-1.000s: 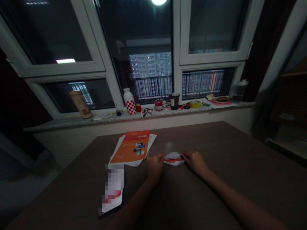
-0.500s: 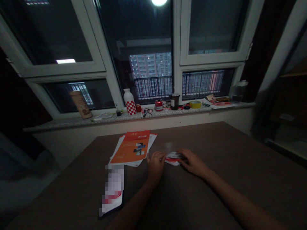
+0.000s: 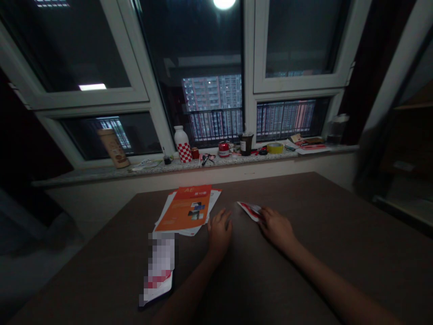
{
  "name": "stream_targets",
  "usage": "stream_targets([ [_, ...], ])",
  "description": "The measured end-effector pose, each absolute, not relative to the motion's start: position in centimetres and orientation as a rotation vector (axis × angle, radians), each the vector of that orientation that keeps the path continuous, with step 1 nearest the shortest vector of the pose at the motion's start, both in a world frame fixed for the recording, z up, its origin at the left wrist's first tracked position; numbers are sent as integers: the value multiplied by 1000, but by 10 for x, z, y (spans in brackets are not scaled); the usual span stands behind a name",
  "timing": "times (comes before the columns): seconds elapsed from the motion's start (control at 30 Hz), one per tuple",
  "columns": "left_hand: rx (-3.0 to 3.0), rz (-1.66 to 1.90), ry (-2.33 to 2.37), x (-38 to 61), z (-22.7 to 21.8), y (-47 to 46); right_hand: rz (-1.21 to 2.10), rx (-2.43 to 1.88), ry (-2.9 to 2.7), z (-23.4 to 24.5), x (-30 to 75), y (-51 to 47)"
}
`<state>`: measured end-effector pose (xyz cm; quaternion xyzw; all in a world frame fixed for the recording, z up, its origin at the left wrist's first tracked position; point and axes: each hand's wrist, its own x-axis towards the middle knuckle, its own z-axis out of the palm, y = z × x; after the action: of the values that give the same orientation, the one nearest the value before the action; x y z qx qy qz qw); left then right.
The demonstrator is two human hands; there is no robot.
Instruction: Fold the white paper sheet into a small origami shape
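Note:
A small, flat red-and-white packet [image 3: 249, 211] is gripped at its right end by my right hand [image 3: 275, 228]. It slants above or against the brown table [image 3: 257, 280], and I cannot tell which; its far end points up and left. My left hand [image 3: 219, 230] holds nothing, with its fingers apart, just right of an orange booklet [image 3: 184, 210]. White sheets stick out from under that booklet. My right fingertips are partly hidden behind the hand.
Nearer on the left lies a phone [image 3: 158, 271], its screen blurred out. Behind the table, the windowsill [image 3: 149, 174] carries a tan tumbler [image 3: 113, 148], a red-checked white bottle [image 3: 183, 144], a dark cup [image 3: 246, 144] and a yellow tape roll [image 3: 274, 148].
My left hand has let go of the packet, its fingers now spread. My right hand has moved slightly right, and the packet has turned to slant.

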<state>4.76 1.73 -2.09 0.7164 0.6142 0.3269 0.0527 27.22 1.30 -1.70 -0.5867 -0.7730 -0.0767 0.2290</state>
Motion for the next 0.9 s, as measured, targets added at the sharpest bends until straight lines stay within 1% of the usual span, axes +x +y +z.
stream_targets([
  [0.13,2188,957,1829,47,-21,17,-339,-1818,-2005,-18,275,14],
  [0.2,2192,947,1814,47,-21,17,-361,-1797,-1988,-18,276,15],
  [0.4,2171,921,1817,48,-22,17,-358,-1310,-2200,-18,272,19],
  [0.5,2166,923,1810,49,-21,16,-360,-1213,-2313,-23,266,19],
  [0.67,2173,920,1795,50,-20,15,-388,-1419,-2281,-31,260,18],
  [0.9,2174,896,1786,49,-20,15,-392,-1699,-2239,-18,273,17],
])
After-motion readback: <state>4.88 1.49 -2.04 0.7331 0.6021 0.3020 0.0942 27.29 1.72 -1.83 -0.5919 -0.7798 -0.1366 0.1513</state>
